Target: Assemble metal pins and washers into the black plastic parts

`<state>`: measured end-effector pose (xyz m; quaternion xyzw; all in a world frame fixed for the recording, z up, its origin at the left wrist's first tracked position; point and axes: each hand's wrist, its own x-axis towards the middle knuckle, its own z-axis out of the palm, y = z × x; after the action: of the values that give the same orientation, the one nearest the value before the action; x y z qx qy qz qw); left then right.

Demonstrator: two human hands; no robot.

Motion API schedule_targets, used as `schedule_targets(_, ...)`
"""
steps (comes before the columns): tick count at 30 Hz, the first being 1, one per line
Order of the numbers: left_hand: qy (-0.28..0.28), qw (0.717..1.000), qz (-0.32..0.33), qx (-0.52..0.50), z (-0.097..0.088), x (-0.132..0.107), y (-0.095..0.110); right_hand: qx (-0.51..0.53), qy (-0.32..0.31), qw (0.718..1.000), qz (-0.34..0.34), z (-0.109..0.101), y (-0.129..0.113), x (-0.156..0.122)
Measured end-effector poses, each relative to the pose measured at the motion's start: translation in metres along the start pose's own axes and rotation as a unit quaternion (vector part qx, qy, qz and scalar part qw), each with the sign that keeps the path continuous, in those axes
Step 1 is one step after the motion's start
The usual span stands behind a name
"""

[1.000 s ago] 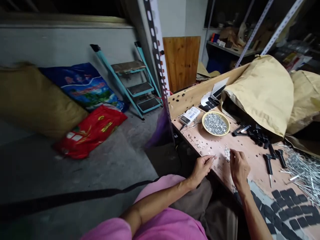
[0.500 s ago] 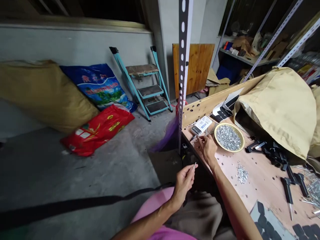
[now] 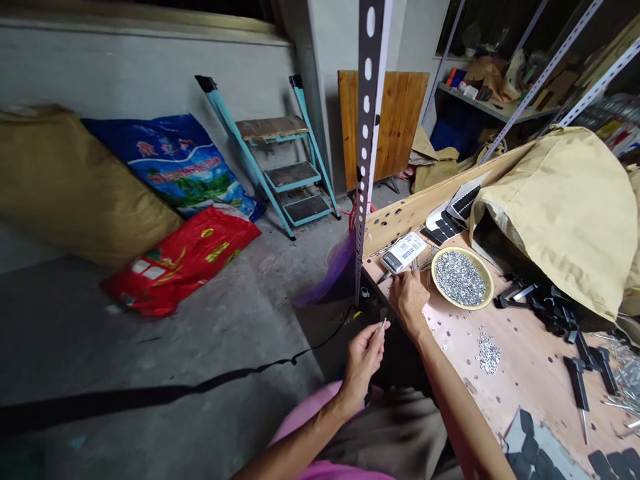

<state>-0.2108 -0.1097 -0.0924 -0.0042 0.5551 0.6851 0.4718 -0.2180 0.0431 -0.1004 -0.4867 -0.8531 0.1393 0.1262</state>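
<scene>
My left hand [image 3: 364, 353] is closed over my lap, left of the workbench edge, with a thin metal pin [image 3: 384, 324] pinched between thumb and fingertips, its tip pointing up. At the bench's near-left corner, my right hand [image 3: 411, 299] is curled with its fingers down by the bench surface; whatever they hold is hidden. Just beyond it lies a white device [image 3: 404, 252] with a dark panel and a dark cable plug. To its right stands a cream bowl [image 3: 491, 293] full of small metal nuts [image 3: 457, 277]. A loose pile of nuts [image 3: 489, 353] lies nearer me.
A perforated metal post [image 3: 367, 133] rises at the bench corner. Black plastic parts [image 3: 577, 387], metal rods [image 3: 625, 367] and a large tan sack [image 3: 560, 213] occupy the bench's right side. A step stool [image 3: 295, 175] and red bag [image 3: 183, 260] stand on the floor to the left.
The camera view has shifted slightly. My right hand has turned and its fingers have dropped toward the bench edge, more hidden from view. My left hand still pinches the pin.
</scene>
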Motion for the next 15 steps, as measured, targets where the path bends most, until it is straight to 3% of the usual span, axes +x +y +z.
schedule_targets(4,-0.022,0.999,0.006,0.026,0.004,-0.001,0.006,0.105,0.057,0.992,-0.038,-0.02,0.01,-0.011)
schedule_targets(7,-0.069,0.995,0.015,0.069,0.01,-0.003,0.006,0.236,0.111,0.965,-0.043,-0.045,0.031,-0.033)
schedule_targets(15,-0.256,0.949,0.057,0.174,0.061,-0.021,-0.011,0.462,0.142,0.865,0.136,-0.104,0.089,-0.117)
